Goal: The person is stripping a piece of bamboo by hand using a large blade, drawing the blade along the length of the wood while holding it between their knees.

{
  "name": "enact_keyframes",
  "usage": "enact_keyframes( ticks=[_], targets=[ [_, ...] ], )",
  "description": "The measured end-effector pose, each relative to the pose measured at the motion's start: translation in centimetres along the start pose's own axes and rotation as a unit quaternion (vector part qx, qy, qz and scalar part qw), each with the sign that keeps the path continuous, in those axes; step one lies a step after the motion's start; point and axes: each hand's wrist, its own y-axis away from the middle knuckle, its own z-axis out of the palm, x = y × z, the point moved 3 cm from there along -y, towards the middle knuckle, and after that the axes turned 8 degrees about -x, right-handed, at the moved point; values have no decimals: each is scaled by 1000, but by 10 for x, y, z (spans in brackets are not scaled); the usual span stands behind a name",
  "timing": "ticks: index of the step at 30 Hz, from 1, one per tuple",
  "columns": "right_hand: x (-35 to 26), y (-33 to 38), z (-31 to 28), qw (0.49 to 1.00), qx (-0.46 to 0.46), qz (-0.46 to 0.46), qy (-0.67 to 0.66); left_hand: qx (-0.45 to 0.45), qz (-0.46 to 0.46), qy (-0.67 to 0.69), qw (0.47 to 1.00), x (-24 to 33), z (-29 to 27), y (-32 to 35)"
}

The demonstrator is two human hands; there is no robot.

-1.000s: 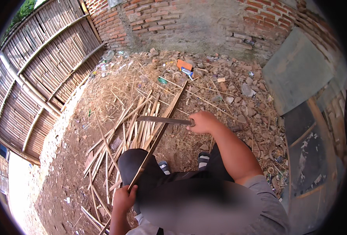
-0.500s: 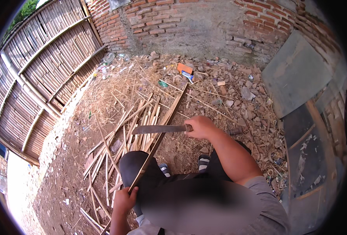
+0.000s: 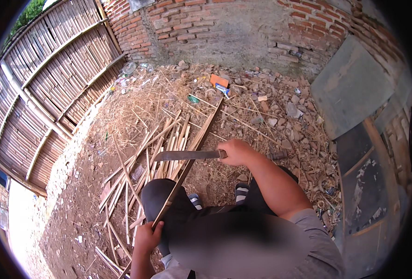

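My right hand (image 3: 237, 152) is wrapped round the handle of a machete (image 3: 189, 155). Its long, dark, worn blade points left and lies across a long bamboo strip (image 3: 175, 189), at or just above it; which of the two I cannot tell. The strip slants from the lower left, over my left thigh, toward the rubble ahead. Near its lower part, my left hand (image 3: 149, 235) grips it, thumb on top. Beyond the blade, a pile of pale split bamboo strips (image 3: 141, 156) lies on the ground, left of the held strip.
A bamboo fence (image 3: 59, 76) stands at the left and a brick wall (image 3: 224, 35) at the back. Broken brick and stone rubble (image 3: 292, 123) covers the ground to the right. Grey panels (image 3: 354, 88) lean at the right. Dry straw (image 3: 127, 102) lies beyond the pile.
The machete has shifted slightly left across the bamboo strip, along with my right hand. My left hand and the strip look unmoved.
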Motion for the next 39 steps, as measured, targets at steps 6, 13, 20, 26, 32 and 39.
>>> enact_keyframes(
  ticks=[6, 13, 20, 26, 32, 39],
  targets=[
    [-1, -3, 3, 997, 31, -34, 64, 0, 4, -3, 1000, 0, 0, -1],
    [-8, -1, 2, 999, -26, 21, 15, 2, 0, 0, 1000, 1, 0, 0],
    [-4, -4, 7, 999, -41, 4, 3, 4, -1, 7, 1000, -2, 1, -1],
    [-4, -3, 6, 999, -27, 13, -16, 8, 11, 12, 1000, 1, 0, 0],
    [-2, -4, 7, 1000, -18, 9, 3, 6, 10, 8, 1000, 2, -1, 0],
    [-5, -4, 4, 999, -28, 6, 32, 2, 12, 11, 1000, -4, 1, -3]
  ],
)
